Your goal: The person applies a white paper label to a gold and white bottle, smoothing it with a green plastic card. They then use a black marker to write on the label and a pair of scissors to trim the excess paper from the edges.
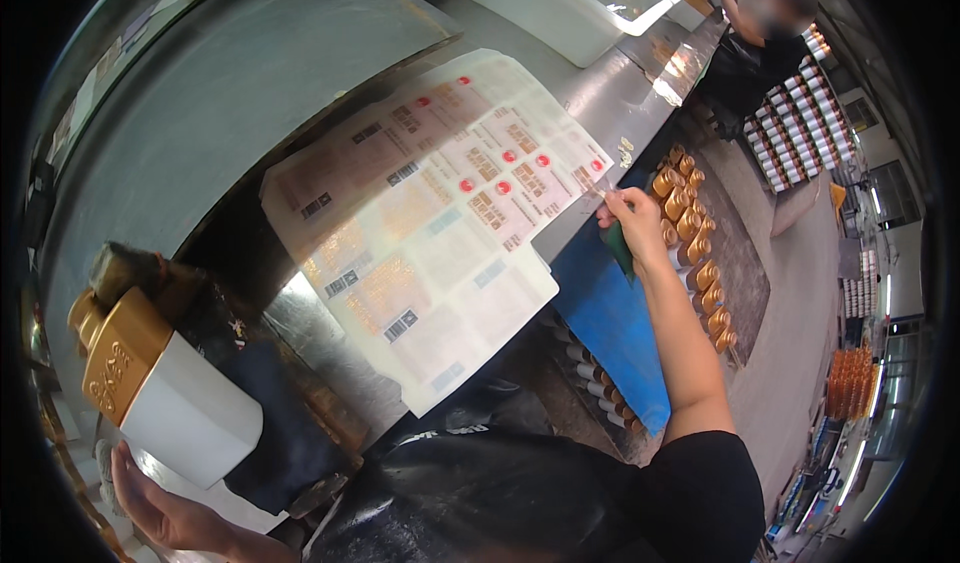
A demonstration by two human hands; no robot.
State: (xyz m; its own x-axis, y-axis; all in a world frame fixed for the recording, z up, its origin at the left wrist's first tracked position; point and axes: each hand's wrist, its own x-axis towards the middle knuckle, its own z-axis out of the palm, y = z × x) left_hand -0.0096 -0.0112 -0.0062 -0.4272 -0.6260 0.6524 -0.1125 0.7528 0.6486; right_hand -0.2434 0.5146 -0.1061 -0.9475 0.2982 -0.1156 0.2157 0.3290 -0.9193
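Note:
On the left, a bottle [190, 403] with a white body and gold shoulder lies tilted on a dark cloth pad [285, 453]. My left hand [160, 508] is beside its lower side, fingers stretched out, with a rough greyish thing at the fingertips. Whether the hand touches the bottle cannot be told. Printed label sheets [480, 293] with red dots, gold print and barcodes lie in a stack before me. At their right corner my right hand [632, 221] is closed in a pinch at the sheet edge. A dark green flat piece [619, 250] shows under that palm.
Rows of gold-topped bottles [690, 213] stand right of the bench, beside a blue panel [615, 333]. A translucent plastic bin [545, 8] stands at the back. At the far right, another person [760, 53] works near stacked white bottles [800, 128]. A grey metal surface [230, 73] spans the far left.

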